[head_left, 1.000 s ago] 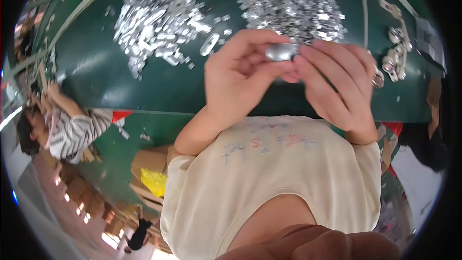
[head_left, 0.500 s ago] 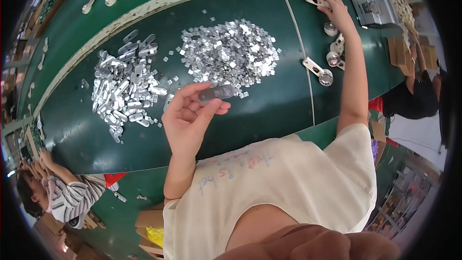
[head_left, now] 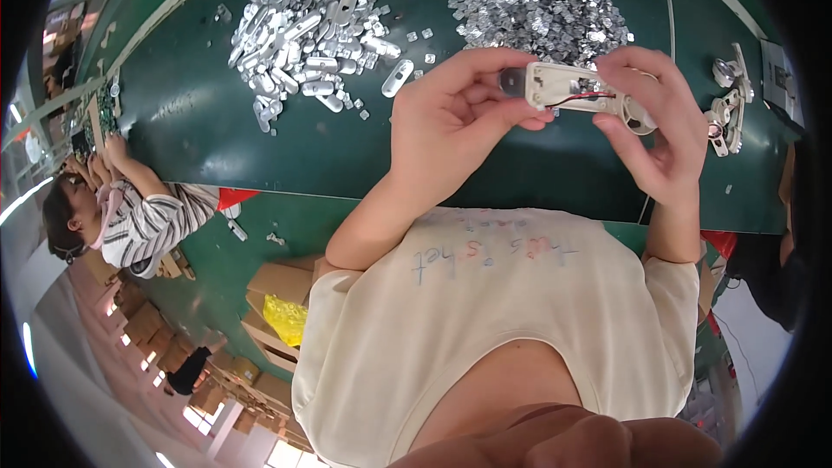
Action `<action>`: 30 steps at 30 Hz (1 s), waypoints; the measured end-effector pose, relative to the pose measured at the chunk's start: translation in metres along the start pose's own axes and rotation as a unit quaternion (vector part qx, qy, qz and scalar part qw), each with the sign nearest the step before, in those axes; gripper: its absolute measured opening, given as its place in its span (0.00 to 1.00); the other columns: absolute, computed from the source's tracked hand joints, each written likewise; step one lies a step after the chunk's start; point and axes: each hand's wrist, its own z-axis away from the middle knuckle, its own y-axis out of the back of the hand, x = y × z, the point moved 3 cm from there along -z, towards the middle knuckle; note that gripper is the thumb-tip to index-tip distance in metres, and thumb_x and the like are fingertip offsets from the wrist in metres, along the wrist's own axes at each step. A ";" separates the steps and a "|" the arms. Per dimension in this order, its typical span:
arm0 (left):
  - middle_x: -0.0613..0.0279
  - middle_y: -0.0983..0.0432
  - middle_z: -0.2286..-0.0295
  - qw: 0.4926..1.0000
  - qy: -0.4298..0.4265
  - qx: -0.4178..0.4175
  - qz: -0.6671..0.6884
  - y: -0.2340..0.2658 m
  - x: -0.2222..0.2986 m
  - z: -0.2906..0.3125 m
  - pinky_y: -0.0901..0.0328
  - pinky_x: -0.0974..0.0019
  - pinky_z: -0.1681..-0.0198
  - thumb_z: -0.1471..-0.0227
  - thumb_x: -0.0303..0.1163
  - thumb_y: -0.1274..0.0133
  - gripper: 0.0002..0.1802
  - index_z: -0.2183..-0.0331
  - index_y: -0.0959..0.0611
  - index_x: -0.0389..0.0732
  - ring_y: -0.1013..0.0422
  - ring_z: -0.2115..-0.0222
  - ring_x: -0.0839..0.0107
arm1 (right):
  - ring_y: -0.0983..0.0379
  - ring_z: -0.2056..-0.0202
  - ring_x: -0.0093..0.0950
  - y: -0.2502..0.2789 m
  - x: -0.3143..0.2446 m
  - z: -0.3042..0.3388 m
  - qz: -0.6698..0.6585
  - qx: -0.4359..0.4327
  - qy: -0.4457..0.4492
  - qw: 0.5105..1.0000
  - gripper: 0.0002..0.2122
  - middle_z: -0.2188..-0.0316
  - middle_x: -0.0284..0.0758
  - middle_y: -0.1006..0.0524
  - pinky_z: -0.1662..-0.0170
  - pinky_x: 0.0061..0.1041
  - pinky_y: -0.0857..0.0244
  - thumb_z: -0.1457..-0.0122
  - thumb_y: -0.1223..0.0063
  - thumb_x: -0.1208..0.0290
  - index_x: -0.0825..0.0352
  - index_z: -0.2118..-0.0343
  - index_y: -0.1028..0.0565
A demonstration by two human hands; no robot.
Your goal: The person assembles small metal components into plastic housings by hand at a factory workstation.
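In front of my chest, my left hand [head_left: 438, 134] pinches a small grey oval plate [head_left: 512, 81] between thumb and fingers. My right hand [head_left: 667, 126] grips the round end of a white plastic housing [head_left: 555, 97]. Its hollow side faces up and shows a red and a dark wire inside. The plate meets the housing's narrow end; whether it sits in or only touches it, I cannot tell. Beyond my left hand lies a heap of silver oval plates [head_left: 303, 26], with one loose plate [head_left: 398, 78] close to my wrist.
A pile of small silver square pieces [head_left: 537, 9] lies behind the housing. More white housings [head_left: 728, 113] are at the right of the green table [head_left: 199, 134]. A person in a striped top [head_left: 152, 217] works at the left. An open cardboard box [head_left: 282, 286] stands below the table edge.
My right hand has brought a white housing from the far right to the middle. My left hand, still holding the grey plate, has met it there. The whole view has shifted.
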 end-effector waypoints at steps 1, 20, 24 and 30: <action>0.48 0.26 0.70 1.000 0.001 -0.003 -0.002 0.000 0.000 0.001 0.28 0.68 0.66 0.56 0.11 0.51 0.17 0.60 0.28 0.25 0.25 0.70 0.64 | 0.29 0.69 0.34 -0.003 -0.002 -0.001 -0.004 -0.004 0.001 1.000 0.15 0.67 0.43 0.27 0.68 0.25 0.34 0.60 0.40 0.81 0.74 0.65 0.27; 0.52 0.25 0.67 0.998 -0.012 -0.015 -0.062 -0.001 0.005 0.013 0.30 0.72 0.64 0.59 0.15 0.44 0.22 0.57 0.28 0.28 0.26 0.68 0.70 | 0.32 0.73 0.30 -0.016 -0.018 0.002 0.053 0.001 0.008 0.999 0.17 0.68 0.42 0.28 0.76 0.21 0.39 0.63 0.39 0.81 0.73 0.66 0.26; 0.52 0.25 0.67 0.997 -0.026 -0.022 -0.065 0.000 0.005 0.011 0.30 0.72 0.65 0.56 0.15 0.46 0.20 0.58 0.28 0.28 0.26 0.68 0.69 | 0.32 0.73 0.31 -0.017 -0.018 0.001 0.066 -0.002 0.013 0.998 0.17 0.68 0.42 0.28 0.75 0.21 0.38 0.64 0.39 0.81 0.73 0.66 0.25; 0.54 0.26 0.70 1.000 0.012 0.003 -0.025 -0.005 -0.002 0.005 0.32 0.75 0.70 0.51 0.17 0.53 0.13 0.60 0.29 0.31 0.27 0.73 0.73 | 0.32 0.71 0.32 -0.023 -0.006 0.005 0.042 -0.010 0.004 0.999 0.17 0.68 0.42 0.29 0.71 0.22 0.37 0.63 0.40 0.82 0.72 0.65 0.26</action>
